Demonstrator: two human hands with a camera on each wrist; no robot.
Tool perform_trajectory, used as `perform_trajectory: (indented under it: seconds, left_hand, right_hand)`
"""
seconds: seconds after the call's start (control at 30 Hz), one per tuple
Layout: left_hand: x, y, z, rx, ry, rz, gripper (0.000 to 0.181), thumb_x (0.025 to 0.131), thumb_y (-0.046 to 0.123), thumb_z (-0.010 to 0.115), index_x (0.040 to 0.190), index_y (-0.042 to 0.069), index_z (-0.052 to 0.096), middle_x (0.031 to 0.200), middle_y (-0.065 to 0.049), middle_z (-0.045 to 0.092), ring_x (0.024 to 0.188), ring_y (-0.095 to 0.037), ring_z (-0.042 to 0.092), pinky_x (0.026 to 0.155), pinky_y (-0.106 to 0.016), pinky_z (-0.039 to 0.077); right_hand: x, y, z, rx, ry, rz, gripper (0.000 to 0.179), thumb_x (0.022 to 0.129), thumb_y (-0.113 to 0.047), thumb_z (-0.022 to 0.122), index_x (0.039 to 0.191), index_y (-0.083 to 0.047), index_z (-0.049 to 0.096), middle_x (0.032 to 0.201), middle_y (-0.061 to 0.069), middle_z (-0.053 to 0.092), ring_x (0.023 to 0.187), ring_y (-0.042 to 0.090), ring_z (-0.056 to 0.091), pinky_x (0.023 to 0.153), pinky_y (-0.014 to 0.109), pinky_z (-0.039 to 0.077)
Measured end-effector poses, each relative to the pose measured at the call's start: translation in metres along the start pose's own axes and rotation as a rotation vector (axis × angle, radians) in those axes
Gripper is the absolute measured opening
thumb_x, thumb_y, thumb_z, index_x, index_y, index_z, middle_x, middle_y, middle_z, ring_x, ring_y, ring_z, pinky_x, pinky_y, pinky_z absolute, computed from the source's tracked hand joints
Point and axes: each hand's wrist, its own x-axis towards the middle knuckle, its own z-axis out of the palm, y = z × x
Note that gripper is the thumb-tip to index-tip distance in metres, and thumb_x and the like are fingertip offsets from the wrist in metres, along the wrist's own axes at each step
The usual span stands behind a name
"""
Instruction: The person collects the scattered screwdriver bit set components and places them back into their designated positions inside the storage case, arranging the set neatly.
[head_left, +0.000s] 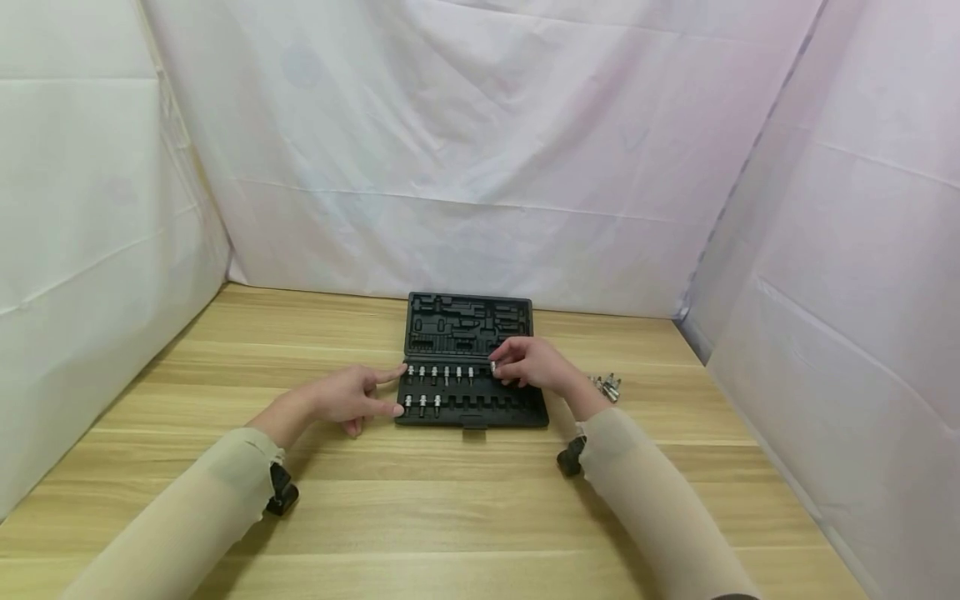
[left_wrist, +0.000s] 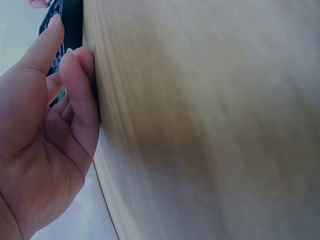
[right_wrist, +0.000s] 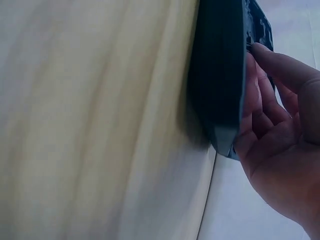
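A black plastic socket case (head_left: 450, 422) lies opened flat on the table. Silver bit sockets (head_left: 446, 375) stand in its back row, and three more bit sockets (head_left: 422, 405) fill the left end of the front row. My right hand (head_left: 542, 365) pinches a small silver bit socket (head_left: 492, 367) between thumb and fingertips, over the right part of the back row. The slots beneath that hand are hidden. At the case's left side, my left hand (head_left: 347, 398) rests with index finger and thumb stretched to its edge, the other fingers bent underneath.
More silver bit sockets (head_left: 609, 387) lie loose in a small pile right of the case, partly behind my right forearm. The case's lid (head_left: 468, 323), with moulded recesses, lies toward the back. White cloth (head_left: 465, 150) hangs around the wooden table (head_left: 420, 508).
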Motion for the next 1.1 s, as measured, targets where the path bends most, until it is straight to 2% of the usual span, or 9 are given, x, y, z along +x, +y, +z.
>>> perform_trajectory:
  seconds: [0.17,0.37,0.77,1.1]
  left_hand:
    - [0.0,0.001,0.001,-0.003,-0.002,0.002,0.091,0.102,0.039,0.08,0.175,0.023,0.029,0.086,-0.009,0.054,0.056,-0.016,0.058,0.053,-0.032,0.06]
    - [-0.001,0.002,0.002,-0.004,-0.003,0.007,0.09,0.103,0.038,0.08,0.175,0.021,0.029,0.083,-0.01,0.057,0.055,-0.016,0.058,0.053,-0.033,0.06]
    - [0.0,0.001,0.001,0.003,-0.004,0.012,0.09,0.102,0.039,0.08,0.175,0.021,0.029,0.081,-0.009,0.057,0.053,-0.015,0.058,0.052,-0.032,0.059]
    - [0.0,0.0,0.001,0.005,0.001,0.021,0.09,0.103,0.04,0.08,0.175,0.021,0.029,0.082,-0.009,0.057,0.054,-0.015,0.058,0.052,-0.033,0.06]
  right_hand:
    - [0.006,-0.003,0.006,-0.033,0.003,0.001,0.019,0.105,-0.02,0.078,0.123,-0.015,0.078,0.11,0.003,0.08,0.089,0.017,0.073,0.071,0.032,0.057]
    - [0.011,-0.007,0.011,-0.055,0.019,0.004,0.018,0.104,-0.016,0.078,0.121,-0.011,0.079,0.108,0.006,0.08,0.087,0.017,0.072,0.076,0.034,0.061]
    - [0.012,-0.005,0.013,-0.084,0.015,0.02,0.019,0.104,-0.021,0.079,0.122,-0.015,0.082,0.096,0.004,0.077,0.085,0.02,0.068,0.075,0.034,0.059]
    - [0.015,-0.009,0.013,-0.116,0.006,0.021,0.014,0.104,-0.022,0.078,0.116,-0.019,0.085,0.102,0.001,0.08,0.083,0.018,0.068,0.075,0.033,0.059]
